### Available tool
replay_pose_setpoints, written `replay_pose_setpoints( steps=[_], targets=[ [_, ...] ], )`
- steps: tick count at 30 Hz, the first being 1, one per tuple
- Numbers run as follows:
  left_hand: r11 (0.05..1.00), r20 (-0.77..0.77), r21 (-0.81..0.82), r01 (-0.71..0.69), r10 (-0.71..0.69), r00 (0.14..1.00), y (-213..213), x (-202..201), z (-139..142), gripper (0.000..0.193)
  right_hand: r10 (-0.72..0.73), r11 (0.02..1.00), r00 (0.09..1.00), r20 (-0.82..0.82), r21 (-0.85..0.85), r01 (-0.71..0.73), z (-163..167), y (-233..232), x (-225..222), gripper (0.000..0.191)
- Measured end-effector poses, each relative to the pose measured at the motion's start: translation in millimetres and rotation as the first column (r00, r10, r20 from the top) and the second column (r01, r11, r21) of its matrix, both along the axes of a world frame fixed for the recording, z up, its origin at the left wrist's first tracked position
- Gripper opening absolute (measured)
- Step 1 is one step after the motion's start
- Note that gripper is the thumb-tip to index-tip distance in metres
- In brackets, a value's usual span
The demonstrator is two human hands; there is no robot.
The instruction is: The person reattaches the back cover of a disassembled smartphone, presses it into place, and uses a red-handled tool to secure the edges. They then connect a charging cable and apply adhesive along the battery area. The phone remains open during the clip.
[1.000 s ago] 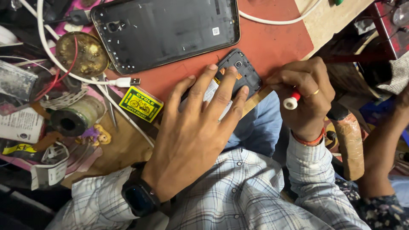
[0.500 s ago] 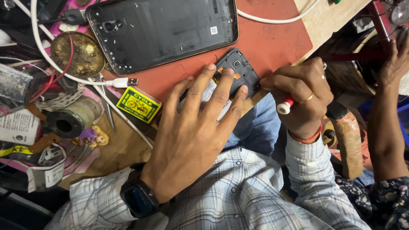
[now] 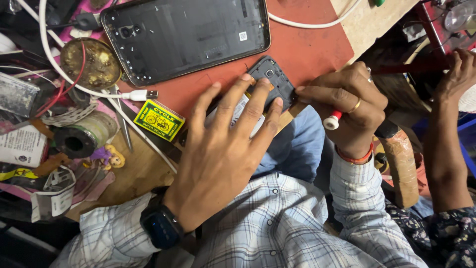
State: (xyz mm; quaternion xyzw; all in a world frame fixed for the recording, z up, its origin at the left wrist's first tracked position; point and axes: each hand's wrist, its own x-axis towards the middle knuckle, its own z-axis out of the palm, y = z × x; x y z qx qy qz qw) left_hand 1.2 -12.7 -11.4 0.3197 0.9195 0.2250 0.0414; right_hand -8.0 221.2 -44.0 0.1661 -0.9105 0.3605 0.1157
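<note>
On the red mat (image 3: 307, 49) edge lies a small dark phone (image 3: 270, 82), back cover off, matte plastic. Left hand (image 3: 223, 149) presses it, fingers spread flat. Right hand (image 3: 347, 106) pinches a red-and-white screwdriver (image 3: 331, 120) at its edge.

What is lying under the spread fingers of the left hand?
Under the left hand lies a small opened phone on the red mat. Its dark camera end and part of a pale battery show between the fingers. The rest of the phone is covered by the palm.
</note>
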Motion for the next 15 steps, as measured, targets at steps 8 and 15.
replay_pose_setpoints(
  steps=[8, 15],
  targets=[
    [0.999, -0.045, 0.019, 0.03, -0.029, 0.999, 6.8, 0.2, -7.2, 0.055, -0.182, 0.932, 0.982, 0.044, -0.31, 0.186, -20.5, 18.5, 16.3, 0.022],
    [0.999, -0.054, 0.005, -0.033, 0.033, 0.998, 12.7, 1.6, -8.7, 0.059, -0.282, 0.731, 0.935, -0.217, -0.68, 0.063, -28.4, 47.0, 12.0, 0.072]
  ],
)
